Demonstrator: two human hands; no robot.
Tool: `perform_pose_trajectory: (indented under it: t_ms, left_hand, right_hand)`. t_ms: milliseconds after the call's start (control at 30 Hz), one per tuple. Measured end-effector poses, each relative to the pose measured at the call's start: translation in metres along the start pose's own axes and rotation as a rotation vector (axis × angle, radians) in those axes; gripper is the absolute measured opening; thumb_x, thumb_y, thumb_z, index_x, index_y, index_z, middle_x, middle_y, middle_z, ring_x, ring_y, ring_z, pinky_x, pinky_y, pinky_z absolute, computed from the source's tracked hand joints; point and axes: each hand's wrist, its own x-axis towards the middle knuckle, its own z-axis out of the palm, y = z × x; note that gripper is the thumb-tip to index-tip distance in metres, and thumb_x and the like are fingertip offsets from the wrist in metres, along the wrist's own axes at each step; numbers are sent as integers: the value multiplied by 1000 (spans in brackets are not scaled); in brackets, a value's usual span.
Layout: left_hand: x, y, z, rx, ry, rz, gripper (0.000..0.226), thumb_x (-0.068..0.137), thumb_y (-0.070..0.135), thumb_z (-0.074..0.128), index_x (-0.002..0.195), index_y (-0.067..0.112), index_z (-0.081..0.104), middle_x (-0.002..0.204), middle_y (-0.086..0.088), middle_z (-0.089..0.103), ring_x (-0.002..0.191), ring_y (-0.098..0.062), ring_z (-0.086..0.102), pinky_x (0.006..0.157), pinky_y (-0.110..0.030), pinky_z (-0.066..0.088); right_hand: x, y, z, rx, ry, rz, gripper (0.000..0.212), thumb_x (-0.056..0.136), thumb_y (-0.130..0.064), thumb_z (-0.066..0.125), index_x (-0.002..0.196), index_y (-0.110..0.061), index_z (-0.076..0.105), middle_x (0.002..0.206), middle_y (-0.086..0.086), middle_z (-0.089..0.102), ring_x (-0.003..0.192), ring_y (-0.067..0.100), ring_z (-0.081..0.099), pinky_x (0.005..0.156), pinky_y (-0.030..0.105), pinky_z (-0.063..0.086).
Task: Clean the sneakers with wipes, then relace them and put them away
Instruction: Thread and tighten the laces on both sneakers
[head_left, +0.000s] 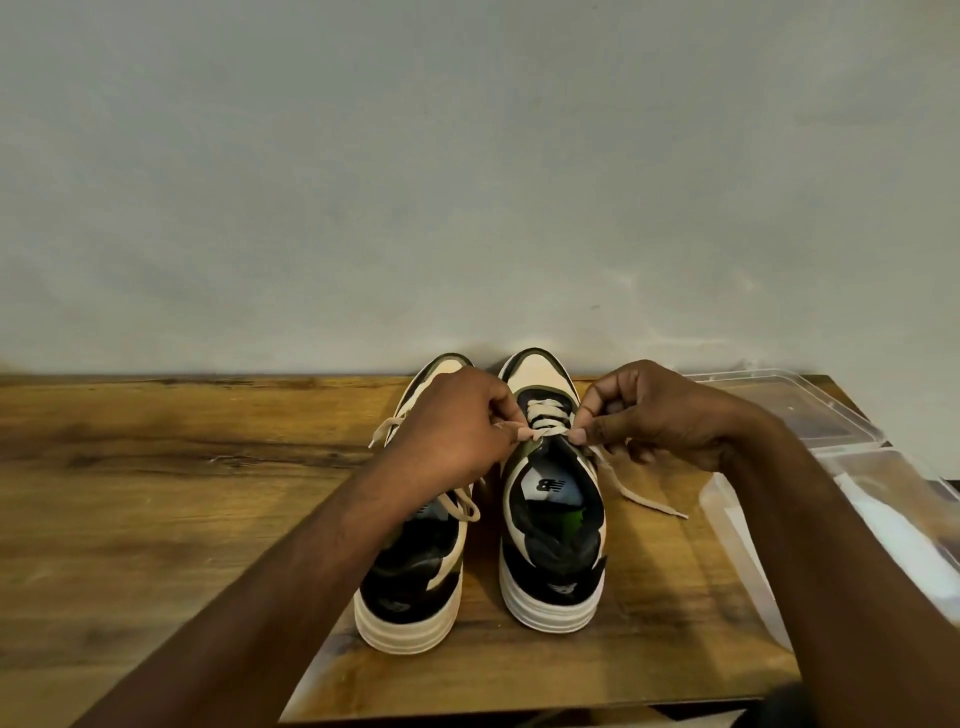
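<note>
Both hands have curled fingers pinching a cream lace (545, 432): the left hand (457, 426) at its left side, the right hand (660, 415) at its right. The lace crosses the right sneaker (553, 519) directly between the fingertips. A left sneaker (415, 582) stands beside it, under the left wrist. Both rest on a wooden table (156, 467) against a pale wall (467, 156); a clear box (831, 467) lies right of the right hand.

Worktop (156, 467) is wood-grain, brown with dark streaks, low satin sheen, smooth. Wall (467, 156) behind is matt painted plaster, slightly mottled. Both sneakers, left sneaker (415, 587) and right sneaker (550, 571), look like smooth leather or synthetic panels in cream, olive and black, matt; soles are ribbed off-white rubber. Laces (649, 501) are flat woven cloth, cream. Storage box (810, 400) at right is clear glossy plastic with glare.
</note>
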Motion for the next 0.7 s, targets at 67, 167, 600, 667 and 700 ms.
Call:
perform_pose_trajectory:
  t_ms: [67,167,600,667,700]
  left_hand:
    - [0,-1,-2,19,-7,4,9,89,29,81,82,31,77,79,15,72,78,0,66,72,-22,50]
    - [-1,0,-7,85,-14,8,8,90,31,80,83,33,77,79,17,71,78,0,65,71,-24,47]
    - [-4,3,-20,249,-115,-56,23,91,39,77,71,36,68,77,15,70,80,-6,66,75,-30,53]
    - [-3,3,-24,228,-142,-71,24,93,40,75,71,34,68,75,15,68,78,-7,64,73,-28,50]
    - [-3,3,-26,202,-158,-77,23,94,39,74,73,31,70,73,14,67,76,-7,63,71,-27,47]
  right_hand:
    - [0,0,-3,-14,11,11,14,81,-7,85,93,-3,80,72,14,70,49,12,51,40,20,38]
    - [-1,-3,-6,-78,3,9,14,81,-10,86,94,-6,83,78,21,70,53,13,49,44,23,40]
    - [0,-5,-6,-184,14,71,7,83,-9,87,89,-7,84,84,26,73,57,16,49,47,25,43]
    - [-2,-7,-7,-206,-7,87,8,83,-11,86,89,-6,83,75,15,72,53,12,49,46,23,43]
    - [-3,-7,-8,-220,-24,91,7,83,-11,86,88,-6,84,72,11,72,53,12,49,45,23,43]
